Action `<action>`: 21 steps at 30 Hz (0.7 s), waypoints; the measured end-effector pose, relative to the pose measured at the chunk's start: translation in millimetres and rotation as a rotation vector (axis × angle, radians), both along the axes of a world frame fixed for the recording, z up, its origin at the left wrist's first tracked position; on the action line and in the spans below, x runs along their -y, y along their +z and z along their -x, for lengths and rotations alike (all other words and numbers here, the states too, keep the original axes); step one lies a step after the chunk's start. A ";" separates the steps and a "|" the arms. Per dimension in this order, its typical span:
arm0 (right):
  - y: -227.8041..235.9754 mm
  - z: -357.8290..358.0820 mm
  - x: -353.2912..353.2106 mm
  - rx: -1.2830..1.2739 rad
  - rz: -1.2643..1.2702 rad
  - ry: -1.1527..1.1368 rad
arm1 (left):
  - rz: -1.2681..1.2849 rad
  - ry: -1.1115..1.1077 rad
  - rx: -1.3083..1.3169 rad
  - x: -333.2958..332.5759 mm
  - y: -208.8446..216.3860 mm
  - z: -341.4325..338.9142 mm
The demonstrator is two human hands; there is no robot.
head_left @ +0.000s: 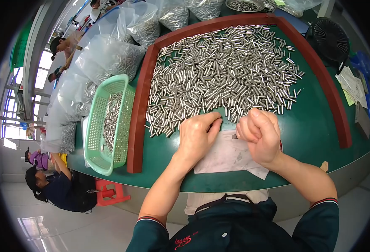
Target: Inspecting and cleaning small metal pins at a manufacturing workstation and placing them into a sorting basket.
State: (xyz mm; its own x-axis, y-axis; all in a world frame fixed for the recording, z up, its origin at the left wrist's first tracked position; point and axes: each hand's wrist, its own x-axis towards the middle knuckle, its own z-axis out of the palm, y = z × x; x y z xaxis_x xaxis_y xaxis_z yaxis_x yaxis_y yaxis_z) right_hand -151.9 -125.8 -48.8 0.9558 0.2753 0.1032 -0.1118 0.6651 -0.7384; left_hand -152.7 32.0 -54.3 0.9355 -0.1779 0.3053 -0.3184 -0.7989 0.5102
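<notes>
Metal pins (223, 67): heaped on the table top (315, 122), just beyond both hands, apparently so that they can be reached without stretching.
Left hand (197, 134): held at the near edge of the pins, fingers bent, thumb and forefinger brought close together; whether anything is pinched cannot be told.
Right hand (260, 134): curled into a fist over the cloth (223, 157), fingers pressed together; what may be enclosed is hidden.
Cloth: spread under the hands, perhaps as a softer working patch.
Red-brown frame (139, 126): set along the left, far and right sides, probably so that rolling pins are stopped; its near side is left open, presumably for the arms.
Green basket (126, 113): stood just outside the left rail, partly filled with similar pieces.
Surface: smooth, green, lightly reflective.
Plastic bags (103, 59): ranged far left, filled with metal pieces.
Black fan (331, 40): placed far right, probably for cooling.
Room: pale floor (59, 227); a seated co-worker (55, 189) and a red stool (111, 193) are seen at left.
</notes>
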 end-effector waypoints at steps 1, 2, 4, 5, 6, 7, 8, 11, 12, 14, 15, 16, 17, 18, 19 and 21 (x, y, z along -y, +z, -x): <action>1.5 0.2 -0.8 -0.004 0.035 -0.013 | -0.002 0.025 -0.072 0.2 3.0 1.2; 2.1 0.4 -0.8 -0.008 0.070 -0.026 | 0.044 0.027 -0.040 -1.9 -1.2 0.3; 1.4 0.6 -0.8 -0.008 0.069 -0.021 | 0.033 0.079 -0.076 -6.1 -1.4 -0.2; 1.1 0.6 -0.8 -0.006 0.070 -0.017 | 0.049 0.094 -0.082 -7.6 -3.1 -0.4; 1.0 0.8 -0.5 -0.007 0.071 -0.019 | 0.050 0.091 -0.084 -7.4 -2.6 -0.8; 1.1 0.8 -0.3 -0.005 0.076 -0.018 | 0.045 0.095 -0.100 -6.9 -1.5 -1.4; 1.1 0.8 0.0 -0.002 0.081 -0.016 | 0.040 0.099 -0.115 -6.4 -1.0 -2.4; 0.4 1.9 1.2 0.074 0.102 0.007 | 0.082 0.035 0.012 -3.1 -5.6 -7.0; 0.1 3.0 0.7 0.078 0.102 0.011 | 0.063 0.011 0.025 -3.5 -9.1 -9.1; -2.3 9.4 -1.2 0.117 0.139 -0.019 | 0.062 -0.014 0.045 -4.2 -9.8 -10.1; -2.5 10.9 0.3 0.167 0.188 -0.014 | 0.063 -0.010 0.038 -3.9 -9.5 -11.0; -4.1 12.1 0.2 0.254 0.249 -0.025 | 0.028 -0.010 0.030 -4.4 -7.8 -10.9; -3.8 13.4 0.0 0.343 0.310 -0.038 | -0.008 -0.010 0.023 -5.4 -5.7 -10.8; 1.4 16.9 1.7 0.391 0.348 -0.024 | -0.028 -0.031 0.035 -4.2 -5.3 -11.4; 2.0 18.6 0.5 0.487 0.335 -0.040 | -0.045 -0.035 0.015 -2.5 -3.5 -12.2; 2.2 18.7 1.4 0.741 0.359 -0.077 | -0.077 -0.048 -0.038 2.2 5.0 -13.2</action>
State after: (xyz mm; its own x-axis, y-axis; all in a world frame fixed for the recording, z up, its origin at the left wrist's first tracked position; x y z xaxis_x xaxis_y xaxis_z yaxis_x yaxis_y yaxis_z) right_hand -170.7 -127.2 -46.6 0.6924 0.3481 0.6320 0.5235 0.3603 -0.7721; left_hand -139.4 29.8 -49.3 0.9358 -0.2447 0.2538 -0.3393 -0.8204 0.4603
